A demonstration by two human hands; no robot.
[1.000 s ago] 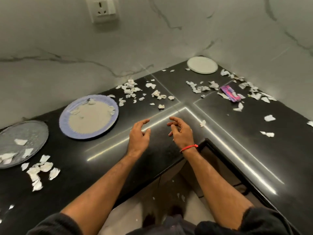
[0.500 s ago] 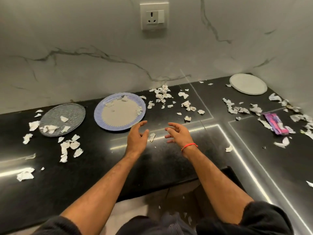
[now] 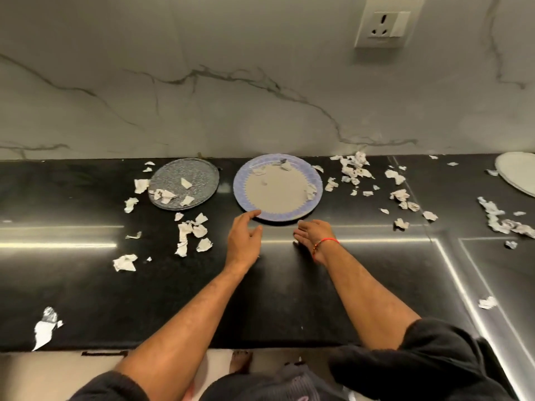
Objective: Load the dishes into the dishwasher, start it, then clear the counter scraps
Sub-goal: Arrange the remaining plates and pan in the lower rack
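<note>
**Hands reach the near rim of the blue plate**

Both hands sit at the middle of the counter. Left hand (image 3: 244, 240) is stretched forward with fingers relaxed and spread, its fingertips (image 3: 255, 213) at the near edge of the blue-rimmed plate (image 3: 249, 180); whether they touch the rim or hover just over it cannot be told. Right hand (image 3: 314, 235) lies low over the counter just beside that same near rim, fingers loosely extended toward the left and gripping nothing; a red thread bracelet (image 3: 327, 242) circles its wrist.

Largest of all is the black counter (image 3: 86, 285), running the full width below a marbled white wall (image 3: 202, 82) that carries a socket plate (image 3: 386, 21) at upper right. On the counter, the blue-rimmed plate stands against the back, with a few torn scraps lying in it. Just to its left, apart from it, is a grey textured plate (image 3: 199, 176), also holding scraps. A pale plate (image 3: 521, 169) is cut off by the right edge of the view.

Torn paper scraps (image 3: 191, 233) litter the counter: a cluster left of the hands, another (image 3: 353, 169) to the right of the blue-rimmed plate, more toward the far right, and a lone larger piece (image 3: 45, 328) near the front left edge.
</note>
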